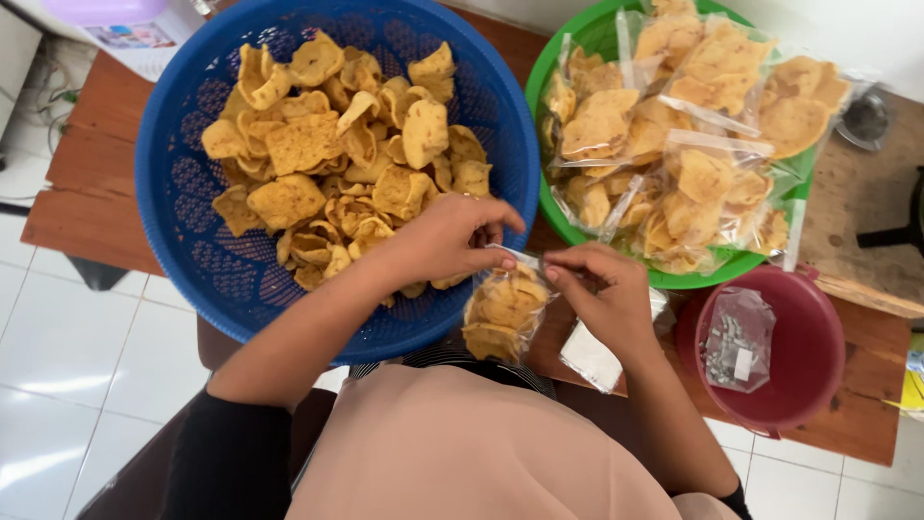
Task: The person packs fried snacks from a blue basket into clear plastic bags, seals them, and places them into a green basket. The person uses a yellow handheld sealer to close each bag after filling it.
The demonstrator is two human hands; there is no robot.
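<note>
Between my hands hangs a small clear plastic bag of yellow crackers (pixel 500 313). My left hand (pixel 445 238) pinches the bag's top edge from the left, over the near rim of a blue basket (pixel 173 183) full of loose yellow crackers (pixel 337 164). My right hand (pixel 602 294) grips the same top edge from the right, fingers curled around the plastic. The bag's body dangles below both hands, above my lap.
A green basket (pixel 568 48) at the upper right holds several filled cracker bags (pixel 693 144). A dark red bowl (pixel 804 380) with a small clear packet (pixel 736 337) sits at the right. A white packet (pixel 589 356) lies below my right hand. The brown wooden table (pixel 91 183) ends over white floor tiles.
</note>
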